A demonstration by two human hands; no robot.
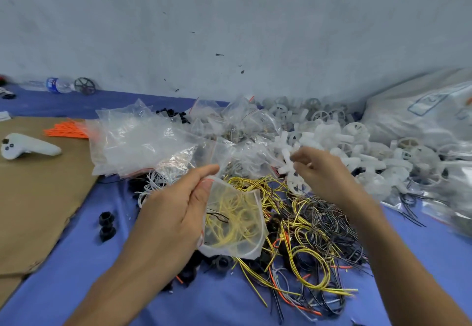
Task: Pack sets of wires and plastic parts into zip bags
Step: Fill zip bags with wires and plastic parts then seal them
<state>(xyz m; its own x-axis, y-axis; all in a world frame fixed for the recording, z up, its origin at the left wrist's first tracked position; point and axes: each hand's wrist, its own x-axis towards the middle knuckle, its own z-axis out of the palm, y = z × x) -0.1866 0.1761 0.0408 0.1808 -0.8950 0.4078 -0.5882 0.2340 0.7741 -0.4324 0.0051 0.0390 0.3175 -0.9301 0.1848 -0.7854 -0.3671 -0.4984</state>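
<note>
Left hand (pixel 176 213) is pinching a wire-filled zip bag (pixel 235 223); right hand (pixel 327 172) is curling over white plastic parts (pixel 332 131) — grip unclear. Spreading the bag's mouth should help.

A left hand (pixel 173 213) pinches the open top of a small clear zip bag (pixel 237 246) holding coiled yellow wires (pixel 229 213). The right hand (pixel 327 175) curls its fingers (pixel 298 158) on a white plastic part (pixel 287 171), above a tangled wire pile (pixel 311 236) on the blue tabletop (pixel 76 261).
</note>
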